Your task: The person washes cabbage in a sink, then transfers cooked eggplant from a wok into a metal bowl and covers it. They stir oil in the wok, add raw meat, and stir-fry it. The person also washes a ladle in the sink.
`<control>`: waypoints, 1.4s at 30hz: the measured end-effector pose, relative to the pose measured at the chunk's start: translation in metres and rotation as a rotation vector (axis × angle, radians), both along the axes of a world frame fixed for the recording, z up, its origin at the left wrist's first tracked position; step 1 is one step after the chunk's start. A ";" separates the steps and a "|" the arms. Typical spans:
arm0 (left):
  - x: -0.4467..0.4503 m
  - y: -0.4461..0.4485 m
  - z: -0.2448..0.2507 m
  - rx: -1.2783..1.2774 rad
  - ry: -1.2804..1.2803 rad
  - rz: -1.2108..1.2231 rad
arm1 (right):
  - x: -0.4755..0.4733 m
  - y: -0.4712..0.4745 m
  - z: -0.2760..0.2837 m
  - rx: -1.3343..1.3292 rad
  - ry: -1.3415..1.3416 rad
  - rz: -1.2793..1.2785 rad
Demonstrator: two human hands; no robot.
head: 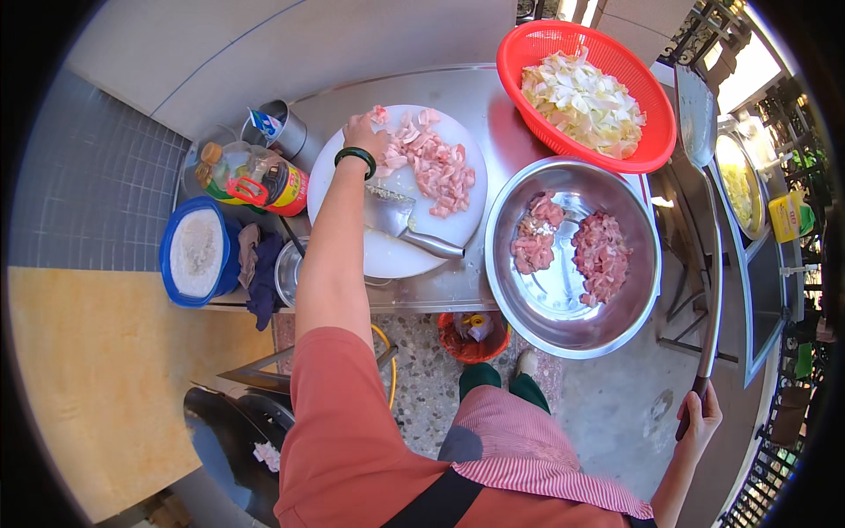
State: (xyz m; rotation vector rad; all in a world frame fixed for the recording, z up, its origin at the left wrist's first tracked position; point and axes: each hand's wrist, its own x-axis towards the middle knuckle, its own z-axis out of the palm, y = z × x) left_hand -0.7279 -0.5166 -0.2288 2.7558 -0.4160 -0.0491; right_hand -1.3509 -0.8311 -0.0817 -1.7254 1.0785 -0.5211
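My left hand (pixel 365 137), with a dark green bangle at the wrist, reaches over the far left part of a round white cutting board (pixel 337 247). Its fingers touch raw meat slices (pixel 441 165); whether they grip any is hidden. Below it on the board lies a cleaver (pixel 393 210) with a metal handle. At the right, my right hand (pixel 701 414) is closed around the dark grip of a long metal wok spatula (pixel 711 284), blade upward. Between them, a steel basin (pixel 564 340) holds two heaps of cut meat (pixel 602 257).
A red plastic colander (pixel 528 122) of chopped cabbage stands behind the basin. Left of the board are sauce bottles (pixel 267 178), a steel cup (pixel 290 135) and a blue container of white powder (pixel 231 254). A red bucket (pixel 472 353) is below the table edge, a black wok (pixel 221 422) lower left.
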 end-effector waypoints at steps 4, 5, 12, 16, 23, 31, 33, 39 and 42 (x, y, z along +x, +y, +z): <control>0.051 -0.040 -0.018 -0.092 0.166 0.139 | -0.006 0.010 -0.001 0.017 0.036 -0.061; 0.055 -0.054 -0.020 -0.130 0.159 0.100 | -0.007 0.011 -0.001 0.013 0.038 -0.073; 0.053 -0.069 -0.026 0.119 0.199 -0.403 | -0.013 0.014 -0.004 0.048 0.082 -0.112; 0.050 -0.018 -0.014 0.145 0.381 -0.465 | -0.017 0.012 -0.006 0.042 0.077 -0.130; -0.005 -0.003 -0.007 0.419 0.249 -0.464 | -0.021 0.010 -0.013 0.075 0.059 -0.134; -0.009 -0.020 -0.032 0.176 0.081 -0.208 | -0.026 0.010 -0.016 0.094 0.049 -0.115; -0.001 -0.011 -0.030 -0.373 0.499 0.000 | -0.026 0.010 -0.015 0.094 0.040 -0.101; -0.006 0.022 0.004 -1.446 0.762 0.118 | -0.020 0.001 -0.010 0.078 0.029 -0.045; -0.032 0.047 0.040 -1.817 0.784 0.165 | -0.014 -0.005 -0.007 0.073 -0.015 -0.019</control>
